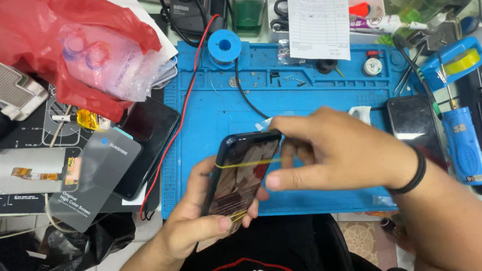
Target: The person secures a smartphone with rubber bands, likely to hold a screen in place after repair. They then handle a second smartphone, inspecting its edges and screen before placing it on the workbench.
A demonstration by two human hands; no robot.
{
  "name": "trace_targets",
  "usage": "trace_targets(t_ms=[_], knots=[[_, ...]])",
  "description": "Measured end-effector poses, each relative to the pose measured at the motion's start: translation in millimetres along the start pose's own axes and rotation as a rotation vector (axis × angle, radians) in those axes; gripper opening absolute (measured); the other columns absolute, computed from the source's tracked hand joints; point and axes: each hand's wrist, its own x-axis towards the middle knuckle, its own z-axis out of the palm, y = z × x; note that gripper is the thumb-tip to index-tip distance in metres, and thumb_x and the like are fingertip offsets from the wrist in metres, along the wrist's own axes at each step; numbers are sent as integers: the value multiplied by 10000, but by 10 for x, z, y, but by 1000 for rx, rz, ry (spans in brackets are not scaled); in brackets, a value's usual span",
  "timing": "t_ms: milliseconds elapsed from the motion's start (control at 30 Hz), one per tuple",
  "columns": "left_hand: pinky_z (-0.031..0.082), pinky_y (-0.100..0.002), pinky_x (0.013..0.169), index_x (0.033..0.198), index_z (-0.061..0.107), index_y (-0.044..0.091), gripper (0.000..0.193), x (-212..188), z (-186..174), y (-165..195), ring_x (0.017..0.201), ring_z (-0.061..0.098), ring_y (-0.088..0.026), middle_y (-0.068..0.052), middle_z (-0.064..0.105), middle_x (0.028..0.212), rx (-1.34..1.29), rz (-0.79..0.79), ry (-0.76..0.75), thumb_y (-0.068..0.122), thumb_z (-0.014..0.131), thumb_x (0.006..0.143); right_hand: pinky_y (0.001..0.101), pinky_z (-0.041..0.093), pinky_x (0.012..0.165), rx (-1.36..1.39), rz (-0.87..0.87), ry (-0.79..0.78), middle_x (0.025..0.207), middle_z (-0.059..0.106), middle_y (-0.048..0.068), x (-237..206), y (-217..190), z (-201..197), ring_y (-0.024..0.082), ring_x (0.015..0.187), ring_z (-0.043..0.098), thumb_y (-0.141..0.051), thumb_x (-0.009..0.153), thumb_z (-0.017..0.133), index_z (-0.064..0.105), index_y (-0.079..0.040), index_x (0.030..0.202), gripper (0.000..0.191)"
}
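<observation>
My left hand (193, 218) grips a black smartphone (240, 173) from below and holds it tilted over the front edge of the blue work mat (314, 101). Two yellow rubber bands cross the phone, one near its top (244, 162) and one near its bottom (238, 215). My right hand (332, 152) reaches in from the right, a black band on its wrist. Its fingers pinch the upper rubber band at the phone's right edge.
A red plastic bag (59, 26) lies at the left over a clear bag. Another black phone (147, 145) and a grey screen package (95, 178) lie left of the mat. A third phone (413, 124), a blue tool (461, 143), a solder spool (224, 46) and cables sit at the back and right.
</observation>
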Motion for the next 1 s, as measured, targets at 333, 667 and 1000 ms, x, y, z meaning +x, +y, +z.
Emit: trace_targets(t_ms=[333, 667, 1000], knots=[[501, -299, 816, 1609, 306, 105, 819, 222, 51, -83, 920, 565, -144, -138, 588, 1176, 453, -188, 237, 9, 622, 860, 399, 534, 754, 678, -855, 66, 835, 735, 94, -633, -88, 303, 238, 800, 698, -104, 921, 676, 777, -9, 1032, 177], [483, -385, 1049, 1580, 360, 213, 813, 640, 341, 102, 1186, 545, -287, -137, 501, 1331, 1313, 710, 544, 65, 719, 865, 380, 471, 1182, 423, -537, 1013, 1556, 329, 233, -365, -315, 700, 290, 1418, 482, -268, 976, 762, 344, 83, 1462, 731], [482, -456, 943, 1355, 670, 367, 635, 346, 189, 682, 1108, 553, -351, -136, 551, 1260, 1863, 643, -144, 151, 833, 781, 271, 525, 796, 780, -50, 194, 1169, 691, 162, -364, 673, 315, 130, 965, 641, -90, 904, 772, 617, 28, 1467, 596]])
